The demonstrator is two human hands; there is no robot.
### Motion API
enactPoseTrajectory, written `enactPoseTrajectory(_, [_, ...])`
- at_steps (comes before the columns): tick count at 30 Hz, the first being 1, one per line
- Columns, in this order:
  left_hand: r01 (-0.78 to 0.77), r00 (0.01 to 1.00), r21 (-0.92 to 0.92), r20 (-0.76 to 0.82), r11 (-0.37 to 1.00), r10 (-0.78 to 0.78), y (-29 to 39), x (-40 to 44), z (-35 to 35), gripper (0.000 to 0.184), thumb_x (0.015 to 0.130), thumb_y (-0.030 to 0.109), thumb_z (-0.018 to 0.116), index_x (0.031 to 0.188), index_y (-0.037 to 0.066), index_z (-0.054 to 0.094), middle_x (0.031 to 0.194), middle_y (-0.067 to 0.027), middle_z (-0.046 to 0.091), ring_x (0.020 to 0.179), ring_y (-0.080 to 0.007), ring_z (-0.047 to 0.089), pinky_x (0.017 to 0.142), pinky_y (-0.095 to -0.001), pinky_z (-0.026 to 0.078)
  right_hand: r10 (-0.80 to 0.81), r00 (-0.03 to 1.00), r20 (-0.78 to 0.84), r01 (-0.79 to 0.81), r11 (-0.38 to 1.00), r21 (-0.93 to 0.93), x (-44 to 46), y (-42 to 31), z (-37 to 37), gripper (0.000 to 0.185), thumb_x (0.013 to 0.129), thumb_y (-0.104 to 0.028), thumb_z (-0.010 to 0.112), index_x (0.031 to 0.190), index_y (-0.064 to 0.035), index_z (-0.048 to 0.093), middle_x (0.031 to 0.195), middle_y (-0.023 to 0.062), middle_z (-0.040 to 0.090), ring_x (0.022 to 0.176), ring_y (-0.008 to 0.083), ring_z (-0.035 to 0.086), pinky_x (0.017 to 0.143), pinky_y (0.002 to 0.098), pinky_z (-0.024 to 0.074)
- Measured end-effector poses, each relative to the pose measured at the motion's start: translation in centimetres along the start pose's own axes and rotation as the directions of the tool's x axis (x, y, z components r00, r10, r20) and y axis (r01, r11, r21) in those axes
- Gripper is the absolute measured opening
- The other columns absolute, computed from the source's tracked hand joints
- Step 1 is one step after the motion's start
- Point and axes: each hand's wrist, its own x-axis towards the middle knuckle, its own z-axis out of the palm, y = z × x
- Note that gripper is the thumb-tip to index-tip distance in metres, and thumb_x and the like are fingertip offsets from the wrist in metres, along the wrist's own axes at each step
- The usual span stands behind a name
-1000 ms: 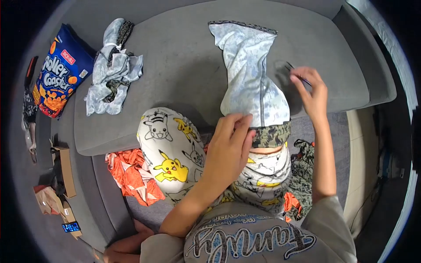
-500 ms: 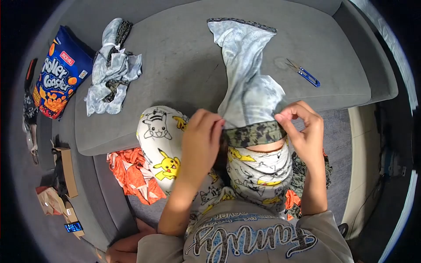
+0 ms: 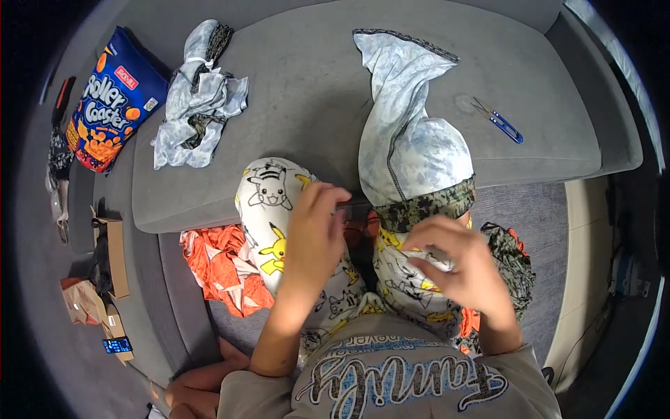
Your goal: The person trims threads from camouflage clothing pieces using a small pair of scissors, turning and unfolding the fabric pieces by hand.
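A pale blue-grey mottled cloth piece (image 3: 426,157) with a dark camouflage band (image 3: 436,202) is draped over my right knee, its narrower part stretching away across the sofa seat. Dark seam stitching runs along it. My left hand (image 3: 314,234) hovers between my knees, fingers loosely curled and apart, holding nothing. Just below the camouflage band is my right hand (image 3: 457,262), slightly blurred, with thumb and fingers apart and nothing visible between them. Blue-handled thread snips (image 3: 504,126) lie on the seat to the right.
A bundle of similar mottled cloth pieces (image 3: 199,105) lies on the sofa (image 3: 300,91) at left, beside a blue snack-bag pillow (image 3: 115,105). Orange cloth (image 3: 227,269) and camouflage cloth (image 3: 509,269) lie on the floor. At lower left are a cardboard box (image 3: 117,258) and a phone (image 3: 117,345).
Both hands have let go of the camouflage band. My right hand has moved down toward me, and the band's edge on my knee has turned. The view has shifted slightly.
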Motion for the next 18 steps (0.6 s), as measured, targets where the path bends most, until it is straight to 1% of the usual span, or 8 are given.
enactPoseTrajectory(2, [-0.030, 0.997, -0.198, 0.061, 0.980, 0.043, 1.6, 0.3, 1.3, 0.017, 0.079, 0.004, 0.060, 0.095, 0.000, 0.055, 0.091, -0.0155, 0.053, 0.088, -0.0349, 0.054, 0.073, -0.0382, 0.044, 0.043, 0.996, 0.078, -0.038, 0.998, -0.056, -0.5, 0.0, 0.6, 0.024, 0.072, 0.005, 0.063, 0.095, 0.0006, 0.062, 0.094, 0.0125, 0.062, 0.083, 0.0264, 0.062, 0.076, 0.0322, 0.0491])
enactPoseTrajectory(6, [-0.182, 0.982, -0.185, 0.022, 0.966, 0.189, 3.0, 0.8, 4.1, 0.014, 0.078, 0.000, 0.060, 0.090, -0.002, 0.054, 0.087, -0.0134, 0.055, 0.077, -0.0317, 0.056, 0.069, -0.0343, 0.046, 0.106, 0.994, 0.029, -0.105, 0.994, -0.038, -1.7, 0.6, 1.0, 0.026, 0.076, 0.006, 0.056, 0.102, 0.0026, 0.060, 0.091, 0.0155, 0.061, 0.083, 0.0280, 0.062, 0.074, 0.0322, 0.0472])
enactPoseTrajectory(8, [-0.177, 0.979, -0.241, 0.056, 0.954, 0.196, 3.7, 1.0, 4.0, 0.013, 0.079, 0.001, 0.060, 0.089, -0.002, 0.052, 0.086, -0.0148, 0.055, 0.079, -0.0338, 0.056, 0.071, -0.0349, 0.045, 0.244, 0.959, -0.146, -0.230, 0.967, 0.108, -2.4, 1.2, 0.9, 0.029, 0.078, 0.009, 0.052, 0.106, 0.0039, 0.059, 0.090, 0.0137, 0.062, 0.082, 0.0210, 0.062, 0.073, 0.0282, 0.0474])
enactPoseTrajectory(10, [-0.181, 0.978, -0.302, 0.045, 0.936, 0.204, 5.3, 0.9, 3.1, 0.014, 0.081, 0.001, 0.058, 0.092, -0.002, 0.051, 0.086, -0.0155, 0.055, 0.077, -0.0344, 0.056, 0.069, -0.0364, 0.045, 0.288, 0.904, -0.316, -0.183, 0.929, 0.321, -2.9, 2.2, 1.3, 0.026, 0.083, 0.009, 0.045, 0.104, 0.0048, 0.061, 0.089, 0.0067, 0.063, 0.079, 0.0115, 0.059, 0.068, 0.0246, 0.0472])
enactPoseTrajectory(12, [-0.030, 0.979, -0.566, 0.150, 0.824, 0.139, 7.4, 0.3, 2.6, 0.012, 0.085, 0.001, 0.054, 0.095, -0.001, 0.048, 0.082, -0.0158, 0.055, 0.071, -0.0338, 0.056, 0.064, -0.0378, 0.045, 0.454, 0.866, -0.208, -0.273, 0.779, 0.565, -3.5, 3.9, 0.6, 0.024, 0.086, 0.005, 0.045, 0.104, 0.0037, 0.061, 0.089, 0.0032, 0.062, 0.079, 0.0088, 0.058, 0.068, 0.0216, 0.0458])
enactPoseTrajectory(13, [-0.065, 0.960, -0.562, 0.190, 0.825, 0.205, 8.4, -0.1, 2.9, 0.011, 0.086, 0.002, 0.052, 0.096, 0.000, 0.046, 0.079, -0.0159, 0.054, 0.068, -0.0325, 0.057, 0.061, -0.0381, 0.045, 0.371, 0.903, -0.216, -0.082, 0.644, 0.761, -3.2, 5.7, 1.1, 0.024, 0.088, 0.001, 0.044, 0.107, 0.0022, 0.059, 0.087, 0.0018, 0.063, 0.078, 0.0081, 0.059, 0.069, 0.0187, 0.0461])
enactPoseTrajectory(15, [-0.077, 0.915, -0.641, 0.260, 0.763, 0.310, 10.2, -1.3, 4.4, 0.009, 0.090, 0.006, 0.049, 0.096, 0.002, 0.044, 0.075, -0.0165, 0.053, 0.064, -0.0313, 0.057, 0.057, -0.0385, 0.044, 0.651, 0.710, -0.269, 0.126, 0.258, 0.958, -2.0, 11.1, 3.2, 0.030, 0.093, -0.009, 0.041, 0.121, 0.0007, 0.049, 0.106, 0.0127, 0.059, 0.093, 0.0192, 0.058, 0.086, 0.0308, 0.0488])
enactPoseTrajectory(18, [0.115, 0.755, -0.778, 0.472, 0.618, 0.454, 11.5, -4.1, 6.5, 0.011, 0.091, 0.011, 0.050, 0.094, 0.004, 0.041, 0.072, -0.0167, 0.053, 0.063, -0.0317, 0.057, 0.055, -0.0394, 0.041, 0.440, 0.864, -0.244, -0.011, 0.501, 0.865, 0.3, 8.3, 2.8, 0.031, 0.093, -0.010, 0.042, 0.121, 0.0006, 0.048, 0.108, 0.0127, 0.058, 0.095, 0.0193, 0.057, 0.087, 0.0310, 0.0479])
